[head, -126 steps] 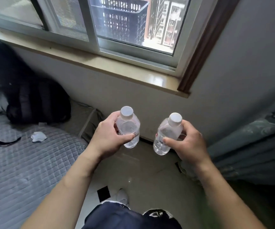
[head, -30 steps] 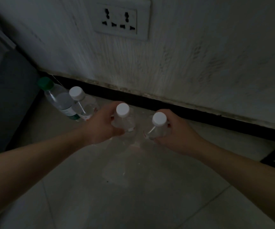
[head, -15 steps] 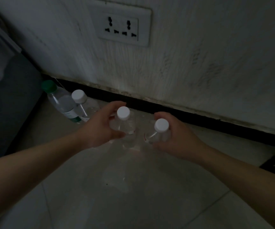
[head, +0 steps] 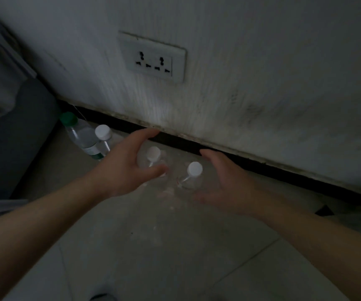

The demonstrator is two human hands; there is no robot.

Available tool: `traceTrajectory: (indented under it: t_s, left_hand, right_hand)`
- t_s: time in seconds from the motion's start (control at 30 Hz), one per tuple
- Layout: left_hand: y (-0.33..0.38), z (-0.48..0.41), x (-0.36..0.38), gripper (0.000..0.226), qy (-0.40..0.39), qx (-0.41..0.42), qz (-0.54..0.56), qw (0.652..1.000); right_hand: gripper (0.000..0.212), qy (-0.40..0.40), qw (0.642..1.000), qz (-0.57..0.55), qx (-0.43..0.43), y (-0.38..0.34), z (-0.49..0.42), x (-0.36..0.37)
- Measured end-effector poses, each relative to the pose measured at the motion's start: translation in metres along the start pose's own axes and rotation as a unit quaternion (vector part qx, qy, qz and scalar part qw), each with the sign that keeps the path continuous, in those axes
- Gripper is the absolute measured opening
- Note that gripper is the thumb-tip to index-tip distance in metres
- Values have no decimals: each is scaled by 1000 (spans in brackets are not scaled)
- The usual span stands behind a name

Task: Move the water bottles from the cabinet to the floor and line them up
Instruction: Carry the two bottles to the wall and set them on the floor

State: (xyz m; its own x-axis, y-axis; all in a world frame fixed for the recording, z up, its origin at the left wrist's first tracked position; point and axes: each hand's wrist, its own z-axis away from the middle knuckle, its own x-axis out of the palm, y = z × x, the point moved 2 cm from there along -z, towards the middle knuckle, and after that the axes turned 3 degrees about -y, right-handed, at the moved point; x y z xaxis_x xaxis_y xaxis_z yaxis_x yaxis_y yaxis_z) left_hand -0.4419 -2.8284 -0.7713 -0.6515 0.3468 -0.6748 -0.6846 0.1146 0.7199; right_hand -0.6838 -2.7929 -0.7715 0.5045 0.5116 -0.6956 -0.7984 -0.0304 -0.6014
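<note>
Several clear water bottles stand in a row on the dim tiled floor along the wall. From the left: a green-capped bottle, a white-capped bottle, a second white-capped bottle and a third white-capped one. My left hand hovers open just left of the second white-capped bottle, fingers spread around it without gripping. My right hand is open to the right of the last bottle, palm facing it, slightly apart.
A white wall with a double power socket rises behind the bottles, with a black baseboard at its foot. A dark grey mattress or cushion edge borders the floor on the left. The light is low.
Both hands have let go of the two white-capped bottles, which now stand on the floor; the fingers have opened and drawn slightly away. Earlier I carried the bottles by the window.
</note>
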Motion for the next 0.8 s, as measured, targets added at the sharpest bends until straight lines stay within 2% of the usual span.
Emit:
traceTrajectory:
  t_s: [0.17,0.6,0.8]
  left_hand:
    - [58,23,-40,73,24,-30,5,999]
    - [258,79,-208,68,19,11,-104,994]
    - [352,99,-296,67,38,9,-126,991]
  right_hand:
    - [93,14,999,41,11,-37,40,-38]
    - [67,62,990,118,44,-217,159,-209]
    - [50,124,979,151,51,-299,212,-292]
